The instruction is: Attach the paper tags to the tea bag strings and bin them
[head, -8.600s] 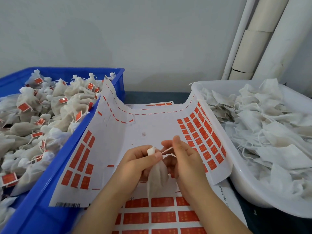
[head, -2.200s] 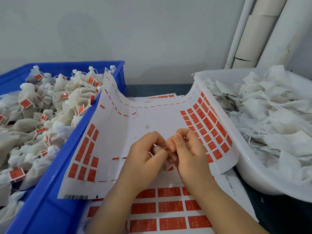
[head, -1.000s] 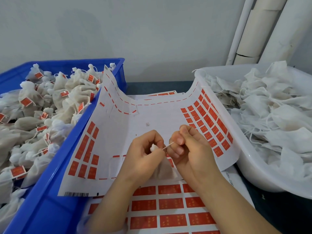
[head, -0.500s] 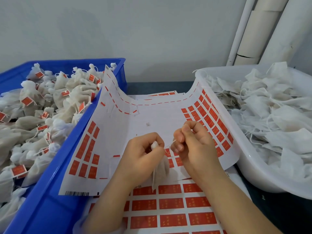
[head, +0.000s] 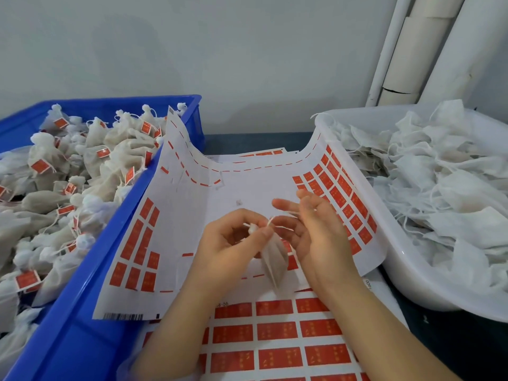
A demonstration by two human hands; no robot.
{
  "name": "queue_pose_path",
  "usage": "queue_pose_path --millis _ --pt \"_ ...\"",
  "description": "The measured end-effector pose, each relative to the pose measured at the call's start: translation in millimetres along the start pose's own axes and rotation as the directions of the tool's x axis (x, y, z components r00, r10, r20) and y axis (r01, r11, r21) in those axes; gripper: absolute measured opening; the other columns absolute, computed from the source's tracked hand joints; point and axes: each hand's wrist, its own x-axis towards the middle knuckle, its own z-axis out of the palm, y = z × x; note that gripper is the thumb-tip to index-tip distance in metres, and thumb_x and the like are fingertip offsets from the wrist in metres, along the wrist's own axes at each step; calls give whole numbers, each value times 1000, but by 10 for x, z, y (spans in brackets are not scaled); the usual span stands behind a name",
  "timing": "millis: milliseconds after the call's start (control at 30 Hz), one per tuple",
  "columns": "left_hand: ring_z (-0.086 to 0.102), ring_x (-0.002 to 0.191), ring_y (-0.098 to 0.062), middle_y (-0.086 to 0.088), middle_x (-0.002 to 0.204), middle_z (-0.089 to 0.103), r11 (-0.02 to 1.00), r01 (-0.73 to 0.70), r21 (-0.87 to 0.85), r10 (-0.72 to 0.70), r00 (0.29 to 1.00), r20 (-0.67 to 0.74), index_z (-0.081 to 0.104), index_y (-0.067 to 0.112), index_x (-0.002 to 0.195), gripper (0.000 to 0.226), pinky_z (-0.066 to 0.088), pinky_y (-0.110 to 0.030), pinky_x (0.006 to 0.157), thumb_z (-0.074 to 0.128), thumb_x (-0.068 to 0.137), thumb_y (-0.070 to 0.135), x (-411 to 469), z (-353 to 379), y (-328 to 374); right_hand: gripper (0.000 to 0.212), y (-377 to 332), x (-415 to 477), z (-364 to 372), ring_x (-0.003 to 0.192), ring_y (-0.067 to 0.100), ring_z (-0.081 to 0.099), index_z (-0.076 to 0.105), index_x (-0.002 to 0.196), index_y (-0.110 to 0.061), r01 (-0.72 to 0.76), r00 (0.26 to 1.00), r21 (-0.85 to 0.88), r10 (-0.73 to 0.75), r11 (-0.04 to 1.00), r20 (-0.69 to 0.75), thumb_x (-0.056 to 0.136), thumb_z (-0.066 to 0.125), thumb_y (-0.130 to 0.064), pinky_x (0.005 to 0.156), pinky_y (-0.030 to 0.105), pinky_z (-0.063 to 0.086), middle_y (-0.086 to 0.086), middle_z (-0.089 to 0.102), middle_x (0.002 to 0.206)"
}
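One tea bag hangs mid-frame, pinched by my left hand. Its string runs rightward across my right hand, whose fingers are loosely spread, nearest the red tags.

One head-worn wide-angle cam, above and behind the forearms, faced forward and down at the tabletop. It sat close: fingers landed mid-frame. Blue crate left of the fingers and white tub right of them, both cropped by the edges. Wall and pipes beyond the fingers filled the top.
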Motion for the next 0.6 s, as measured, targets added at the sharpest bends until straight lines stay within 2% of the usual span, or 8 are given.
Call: queue_pose_path --millis 67,133,200,300,400,467,600 --pt "64 62 -15 1 67 66 997 4 -73 -8 999 -54 68 20 74 4 53 -19 57 65 74 22 2 -4 12 58 40 -37 31 99 7 63 47 111 -41 -27 996 -218 46 975 83 62 45 -72 84 25 54 -13 63 112" --pt "64 63 -17 -1 66 65 990 20 -138 -32 996 -81 69 19 74 10 55 -22 58 64 70 26 0 -21 3 66 96 -88 83 99 -3 60 48 109 -45 -4 987 -316 54 949 151 53 48 -78 78 15 52 -22 59 109" --pt "65 65 -17 0 65 65 991 42 -127 -56 992 -114 70 22 72 5 56 -23 61 66 73 22 8 -61 -2 55 119 -104 101 96 -9 58 52 104 -45 83 982 -373 -12 924 189 55 58 -70 72 9 50 -26 61 101" --pt "67 69 -14 1 68 68 994 83 -66 -92 986 -137 71 22 72 1 55 -21 61 69 72 23 36 -146 -22 36 93 -77 40 92 -5 60 57 98 -42 133 969 -433 -25 891 248 65 66 -54 72 14 53 -23 65 94" --pt "65 61 -10 -2 67 67 983 136 122 -120 984 -128 70 24 71 8 53 -16 57 71 77 18 61 -170 -66 15 85 -53 -26 91 -9 55 58 89 -40 219 968 -585 -100 781 229 81 68 -32 69 4 47 -23 63 85" --pt "66 58 -13 -5 65 68 974 178 141 -170 983 -71 69 19 73 7 54 -19 57 71 78 15 59 -142 -72 21 95 -49 -34 90 -9 54 56 87 -40 280 958 -628 -166 726 236 86 64 -21 70 2 44 -24 60 84" --pt "67 58 -16 -6 63 68 979 184 85 -186 982 15 66 5 75 3 52 -19 55 69 77 4 42 -121 -71 31 103 -66 -29 86 -7 55 52 81 -44 325 943 -633 -191 703 271 87 59 -15 68 3 44 -24 58 77"
